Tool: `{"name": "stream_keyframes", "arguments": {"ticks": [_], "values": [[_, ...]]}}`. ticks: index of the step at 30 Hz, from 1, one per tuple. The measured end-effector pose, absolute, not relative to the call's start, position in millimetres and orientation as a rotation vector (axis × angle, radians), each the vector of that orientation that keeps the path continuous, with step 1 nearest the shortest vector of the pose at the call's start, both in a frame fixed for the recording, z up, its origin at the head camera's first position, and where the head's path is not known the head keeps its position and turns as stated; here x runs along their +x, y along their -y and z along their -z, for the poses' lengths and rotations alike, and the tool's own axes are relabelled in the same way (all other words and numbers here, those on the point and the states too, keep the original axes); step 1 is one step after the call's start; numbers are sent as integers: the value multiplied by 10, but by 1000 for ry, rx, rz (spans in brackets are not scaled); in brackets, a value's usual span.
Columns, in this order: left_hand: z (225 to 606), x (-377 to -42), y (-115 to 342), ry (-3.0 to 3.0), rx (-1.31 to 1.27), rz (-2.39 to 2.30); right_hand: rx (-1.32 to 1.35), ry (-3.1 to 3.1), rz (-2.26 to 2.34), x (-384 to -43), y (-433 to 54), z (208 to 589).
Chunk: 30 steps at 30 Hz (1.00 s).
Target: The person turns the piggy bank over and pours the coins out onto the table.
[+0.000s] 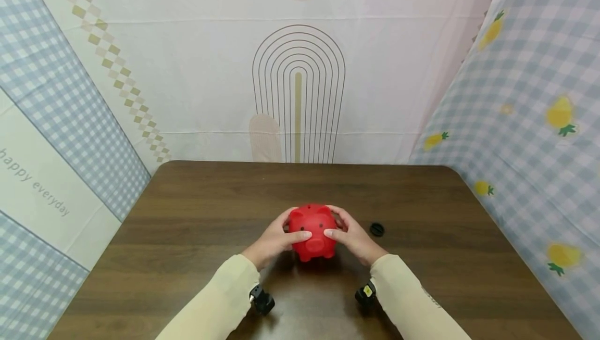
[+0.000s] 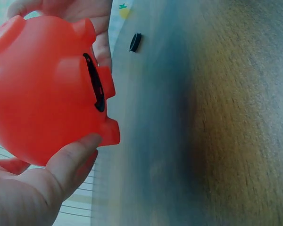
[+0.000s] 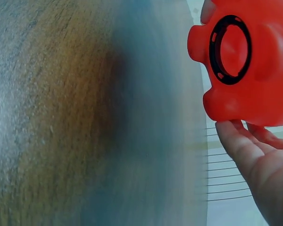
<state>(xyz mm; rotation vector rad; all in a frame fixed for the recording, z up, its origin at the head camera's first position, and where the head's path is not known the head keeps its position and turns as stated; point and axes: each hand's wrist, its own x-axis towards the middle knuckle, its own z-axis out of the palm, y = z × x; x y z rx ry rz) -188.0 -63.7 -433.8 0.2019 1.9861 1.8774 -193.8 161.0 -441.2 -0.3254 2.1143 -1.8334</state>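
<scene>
Between my two hands is a red piggy bank [image 1: 311, 220], its snout facing me and a slot in its top. My left hand [image 1: 275, 240] grips one side, thumb across the pig's face. On the opposite side my right hand [image 1: 354, 237] holds it the same way. The right wrist view shows a round hole in the belly, edged by a black ring [image 3: 215, 59], with the red inside visible through it. The feet hang over the table in the wrist views. To the right of my right hand lies a black round cap [image 1: 377, 229] on the tabletop.
The brown wooden table [image 1: 211, 194] has its far edge against a hanging cloth [image 1: 211, 79] with an arch pattern. Checked cloths hang along the left and right sides. Each wrist carries a small black camera [image 1: 262, 301].
</scene>
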Motion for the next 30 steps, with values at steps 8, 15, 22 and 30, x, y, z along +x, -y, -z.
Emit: {"name": "stream_keyframes", "arguments": {"ticks": [8,15,22,30], "values": [[4350,-1855,628,-2083,229,-1908,-367,-2103,1775,-1945,-1614,4385],[4357,-1829,630,-2156,290,-1896,-397,-2096,1730,-1948,-1625,4373],[4377,-1796,611,-2257,390,-1869,-403,-2077,1715,-1943,-1616,4354],[4392,-1781,586,-2335,503,-1808,-332,-2125,1681,-1876,-1547,4313]]}}
